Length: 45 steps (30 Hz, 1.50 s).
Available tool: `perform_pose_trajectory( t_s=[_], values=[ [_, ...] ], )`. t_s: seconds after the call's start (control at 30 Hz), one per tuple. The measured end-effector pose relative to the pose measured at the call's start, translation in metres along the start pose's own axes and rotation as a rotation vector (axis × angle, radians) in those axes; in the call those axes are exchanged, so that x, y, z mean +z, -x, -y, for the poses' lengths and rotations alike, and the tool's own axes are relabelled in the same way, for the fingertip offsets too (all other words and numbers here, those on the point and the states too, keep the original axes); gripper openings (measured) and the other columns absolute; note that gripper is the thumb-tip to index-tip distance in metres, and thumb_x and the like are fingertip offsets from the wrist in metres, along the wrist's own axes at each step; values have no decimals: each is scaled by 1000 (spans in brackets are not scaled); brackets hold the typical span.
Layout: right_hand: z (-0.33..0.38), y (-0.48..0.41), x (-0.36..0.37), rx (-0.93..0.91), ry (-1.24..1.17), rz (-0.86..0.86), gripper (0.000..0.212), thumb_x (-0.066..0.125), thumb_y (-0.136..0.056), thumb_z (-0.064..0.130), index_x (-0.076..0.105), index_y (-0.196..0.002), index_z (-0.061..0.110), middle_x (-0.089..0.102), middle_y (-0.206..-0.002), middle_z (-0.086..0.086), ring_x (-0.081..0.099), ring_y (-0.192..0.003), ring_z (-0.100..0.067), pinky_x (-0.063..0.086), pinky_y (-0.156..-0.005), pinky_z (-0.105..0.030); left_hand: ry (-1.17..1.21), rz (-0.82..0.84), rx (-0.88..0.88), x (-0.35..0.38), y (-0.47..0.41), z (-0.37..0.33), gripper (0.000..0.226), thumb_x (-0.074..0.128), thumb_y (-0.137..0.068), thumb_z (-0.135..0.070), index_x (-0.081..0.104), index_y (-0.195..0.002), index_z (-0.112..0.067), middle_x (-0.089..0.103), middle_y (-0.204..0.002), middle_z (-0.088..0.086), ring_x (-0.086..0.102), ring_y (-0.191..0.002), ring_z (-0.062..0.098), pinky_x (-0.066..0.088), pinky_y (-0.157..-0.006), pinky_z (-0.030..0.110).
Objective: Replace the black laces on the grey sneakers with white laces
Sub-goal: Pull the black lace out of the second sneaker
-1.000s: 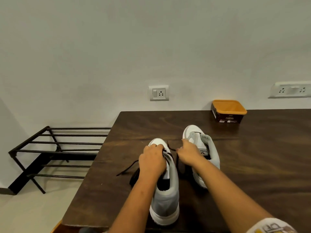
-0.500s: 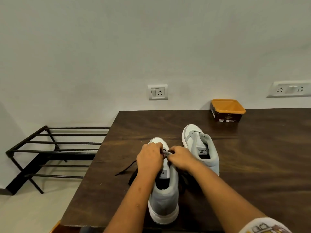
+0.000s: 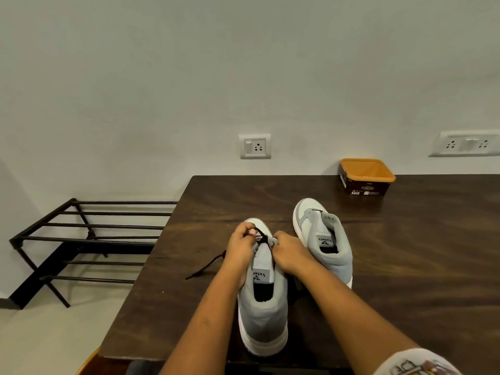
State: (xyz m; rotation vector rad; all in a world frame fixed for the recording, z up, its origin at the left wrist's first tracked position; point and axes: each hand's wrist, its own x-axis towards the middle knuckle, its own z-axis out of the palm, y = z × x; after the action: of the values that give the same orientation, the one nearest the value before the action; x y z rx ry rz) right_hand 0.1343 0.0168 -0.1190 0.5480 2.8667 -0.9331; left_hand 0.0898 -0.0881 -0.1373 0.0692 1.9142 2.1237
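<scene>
Items shown: two grey sneakers (image 3: 262, 318) (image 3: 331, 249); one loose black lace (image 3: 208, 266); one left hand (image 3: 240, 247); one right hand (image 3: 290, 253); one orange tub (image 3: 365, 180); one wooden table (image 3: 405, 253); one metal rack (image 3: 89, 239); two wall sockets (image 3: 255, 146) (image 3: 465, 143).

Dark wooden table (image 3: 405, 253) holds two grey sneakers; near sneaker (image 3: 263, 315) heel toward camera, far sneaker (image 3: 322, 234) just beside it on the right; left hand (image 3: 240, 247) pinches black lace (image 3: 261, 235) over the near sneaker's toe; right hand (image 3: 290, 253) pinches its grey eyelet edge; loose lace end trails left on the table; orange tub (image 3: 366, 177) at the far edge; black rack (image 3: 81, 239) on the floor at left; wall socket (image 3: 255, 146) behind.
</scene>
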Motion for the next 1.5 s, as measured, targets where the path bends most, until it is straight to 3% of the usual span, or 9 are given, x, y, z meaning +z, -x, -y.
perform_pose_trajectory(
  t_s=[0.2, 0.4, 0.57, 0.67, 0.83, 0.93, 1.0, 1.2, 1.5],
  values=[
    [-1, 0, -2, 26, 13, -4, 26, 36, -98, 19, 51, -113, 5, 59, -120, -20, 55, -110, -36, 43, -86, -35, 361, -252, -123, -4, 6, -8, 24, 36, -98, -9, 52, -81, -17, 46, -67, 1, 40, -59, 13, 33, -57, 24],
    [5, 3, 2, 42, 42, -4, 28, 37, -98, 23, 49, -117, 7, 56, -124, -21, 54, -114, -37, 43, -87, -35, -1182, -15, 197, -2, 5, -6, 21, 52, -88, -45, 64, -95, -30, 67, -102, -3, 56, -103, 20, 39, -85, 34],
    [8, 4, 2, 37, 62, 0, 27, 39, -97, 21, 49, -118, 6, 56, -126, -20, 54, -114, -37, 43, -87, -35, -1456, -176, 351, 6, 9, -13, 26, 45, -96, -34, 69, -105, -29, 62, -109, -6, 46, -111, 18, 31, -83, 33],
    [8, 5, 1, 54, 74, 2, 27, 39, -97, 20, 48, -119, 7, 55, -126, -21, 54, -114, -38, 43, -85, -35, -1018, -122, 207, 5, 4, -5, 23, 49, -91, -23, 70, -83, -29, 54, -105, -9, 41, -107, 15, 30, -90, 35],
    [11, 7, -1, 82, 76, 22, 30, 35, -100, 21, 45, -123, 7, 53, -129, -20, 53, -117, -37, 42, -87, -35, 578, -372, 146, -23, -2, -35, 37, 35, -91, 8, 47, -70, -21, 53, -77, -2, 51, -71, 12, 37, -69, 22],
    [15, 11, 1, 63, 82, 44, 30, 36, -99, 22, 45, -124, 7, 52, -130, -20, 52, -118, -37, 41, -87, -34, 961, -409, 124, -46, 2, -48, 35, 27, -98, 0, 42, -74, -21, 54, -78, -4, 58, -73, 10, 42, -72, 21],
    [17, 14, 3, 48, 86, 46, 29, 38, -99, 20, 45, -123, 7, 53, -130, -20, 52, -118, -37, 41, -87, -35, 715, -374, 113, -46, 6, -46, 31, 31, -99, -5, 44, -76, -22, 54, -74, -1, 48, -59, 11, 39, -58, 22],
    [20, 18, 3, 49, 91, 17, 26, 38, -97, 16, 46, -120, 7, 53, -129, -21, 52, -119, -38, 42, -90, -37, -1144, 24, 362, -17, 10, -20, 15, 54, -80, -23, 51, -94, -28, 57, -82, -1, 56, -78, 25, 41, -63, 31],
    [26, 21, 6, 26, 73, 10, 30, 32, -98, 15, 46, -123, 8, 53, -130, -19, 51, -119, -38, 41, -90, -37, -1526, -206, 414, 3, 21, -19, 19, 43, -95, -14, 61, -100, -13, 51, -115, 1, 60, -94, 18, 38, -63, 25]
  ],
)
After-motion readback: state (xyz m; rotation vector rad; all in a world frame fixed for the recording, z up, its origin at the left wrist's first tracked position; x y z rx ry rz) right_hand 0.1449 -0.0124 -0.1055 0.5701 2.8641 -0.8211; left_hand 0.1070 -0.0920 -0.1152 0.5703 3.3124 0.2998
